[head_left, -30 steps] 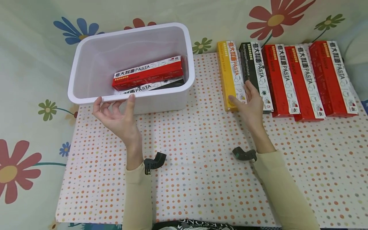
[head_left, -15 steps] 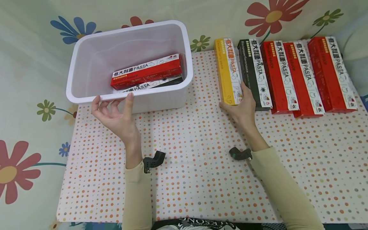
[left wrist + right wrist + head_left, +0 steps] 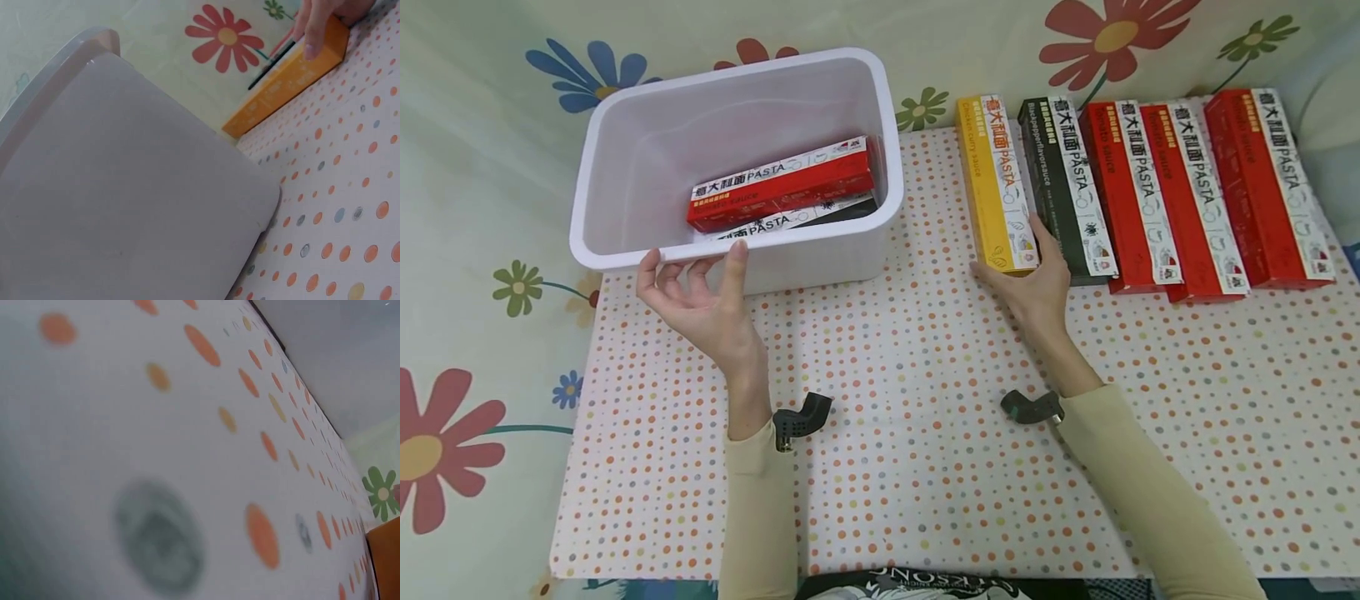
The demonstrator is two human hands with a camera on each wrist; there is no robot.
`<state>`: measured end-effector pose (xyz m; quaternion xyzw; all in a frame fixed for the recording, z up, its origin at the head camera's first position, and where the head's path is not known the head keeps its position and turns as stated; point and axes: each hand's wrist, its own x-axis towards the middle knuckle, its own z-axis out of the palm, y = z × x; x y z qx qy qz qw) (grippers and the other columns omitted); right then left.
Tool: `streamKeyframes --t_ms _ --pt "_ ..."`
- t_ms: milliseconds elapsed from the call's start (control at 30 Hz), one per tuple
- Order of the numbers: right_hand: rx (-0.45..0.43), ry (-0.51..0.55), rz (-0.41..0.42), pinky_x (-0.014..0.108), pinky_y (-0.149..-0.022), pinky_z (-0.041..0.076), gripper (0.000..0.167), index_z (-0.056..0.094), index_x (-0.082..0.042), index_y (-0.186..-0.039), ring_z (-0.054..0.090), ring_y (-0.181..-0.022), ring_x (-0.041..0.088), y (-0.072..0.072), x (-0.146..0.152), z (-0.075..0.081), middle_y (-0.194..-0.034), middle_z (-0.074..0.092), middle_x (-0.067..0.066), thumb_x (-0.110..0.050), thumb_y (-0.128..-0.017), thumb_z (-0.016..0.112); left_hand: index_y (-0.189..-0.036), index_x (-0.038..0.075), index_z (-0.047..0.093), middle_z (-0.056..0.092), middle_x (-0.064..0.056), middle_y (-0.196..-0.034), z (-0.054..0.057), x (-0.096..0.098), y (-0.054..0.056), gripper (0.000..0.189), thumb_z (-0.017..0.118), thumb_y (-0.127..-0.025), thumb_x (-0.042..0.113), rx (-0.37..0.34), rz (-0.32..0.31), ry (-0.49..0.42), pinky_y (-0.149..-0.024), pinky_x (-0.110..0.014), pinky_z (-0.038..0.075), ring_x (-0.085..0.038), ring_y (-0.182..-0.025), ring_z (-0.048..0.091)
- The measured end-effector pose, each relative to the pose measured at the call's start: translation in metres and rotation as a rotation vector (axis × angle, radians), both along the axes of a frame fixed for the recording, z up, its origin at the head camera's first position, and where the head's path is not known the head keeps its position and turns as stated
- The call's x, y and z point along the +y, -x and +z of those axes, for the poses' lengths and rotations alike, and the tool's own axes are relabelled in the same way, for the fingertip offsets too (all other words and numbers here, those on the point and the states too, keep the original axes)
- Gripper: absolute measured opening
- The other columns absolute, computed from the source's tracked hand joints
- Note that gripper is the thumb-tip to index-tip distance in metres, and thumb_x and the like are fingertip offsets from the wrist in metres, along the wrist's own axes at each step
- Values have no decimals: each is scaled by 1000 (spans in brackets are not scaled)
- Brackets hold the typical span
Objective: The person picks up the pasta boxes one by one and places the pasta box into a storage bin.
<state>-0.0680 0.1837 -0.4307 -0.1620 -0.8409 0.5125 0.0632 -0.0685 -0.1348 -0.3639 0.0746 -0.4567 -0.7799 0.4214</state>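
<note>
In the head view, the left hand (image 3: 707, 321) pinched the near rim of the white tub (image 3: 827, 267), thumb on top and fingers bent below, a hold that probably steadied it. Inside, toward the right, a red pasta box (image 3: 782, 196) lay just beyond a dark pasta box (image 3: 835, 212) partly hidden by the rim. Right of the tub, the right hand (image 3: 1036, 287) held the near end of the yellow box (image 3: 987, 183), spread about as wide as the box: thumb at its left, fingers in the gap before the black box (image 3: 1051, 167). Being leftmost in the row, the yellow box likely gave the thumb a free side. Three red boxes (image 3: 1195, 192) lay farther right on the dotted cloth (image 3: 887, 467).

In the left wrist view, the tub's wall loomed large; past it, a digit, likely the thumb, pressed the yellow box's left side.

The right wrist view showed mostly cloth and an orange-looking box corner; no fingers appeared, so the grip could not be told there.
</note>
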Motion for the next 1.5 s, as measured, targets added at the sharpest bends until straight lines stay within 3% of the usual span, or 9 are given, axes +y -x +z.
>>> streamKeyframes --t_ms 267,433,567,733,1000,1233,1500 --pt "18 -27 -19 33 -126 25 116 22 -13 -167 33 -151 24 2 -4 -7 -166 32 11 -28 -78 94 -134 -2 36 50 -20 -116 0 0 1 80 84 -71 -15 -1 -4 9 -91 -41 58 -38 -98 60" --pt "39 -80 2 38 -124 29 119 21 -6 -165 41 -143 31 5 -6 -8 -163 34 17 -28 -75 96 -134 -1 36 52 -21 -120 0 0 0 79 83 -72 -16 -7 -3 2 -90 -42 60 -39 -101 60" --pt "74 -117 12 43 -121 33 115 24 -4 -164 45 -137 35 6 -3 -10 -159 39 20 -26 -76 94 -134 -1 37 53 -21 -121 -1 1 0 79 83 -71 -15 -14 -6 0 -90 -42 60 -39 -101 60" --pt "103 -96 -3 38 -121 35 105 29 -3 -163 48 -139 32 7 -2 -10 -160 43 18 -17 -79 91 -134 -1 37 53 -21 -121 0 1 2 80 84 -71 -15 -8 -6 1 -90 -41 60 -40 -102 60" --pt "65 -90 -22 40 -113 39 99 30 -6 -164 50 -134 31 9 -3 -8 -157 47 17 -8 -80 83 -133 -2 37 54 -22 -120 1 1 0 79 83 -71 -16 -13 1 -10 -88 -41 61 -39 -100 60" --pt "70 -60 -66 35 -116 37 94 35 -10 -163 49 -135 27 8 -3 -6 -158 48 12 -7 -80 80 -133 -1 37 53 -21 -120 0 0 0 79 84 -70 -15 -15 -1 -10 -90 -42 60 -39 -100 60" --pt "93 -53 -29 39 -115 37 89 38 -12 -162 48 -138 25 -5 0 -1 -159 48 9 -9 -83 79 -133 -1 36 52 -21 -121 -2 -1 1 79 83 -71 -14 -1 -10 6 -93 -43 58 -41 -102 59"
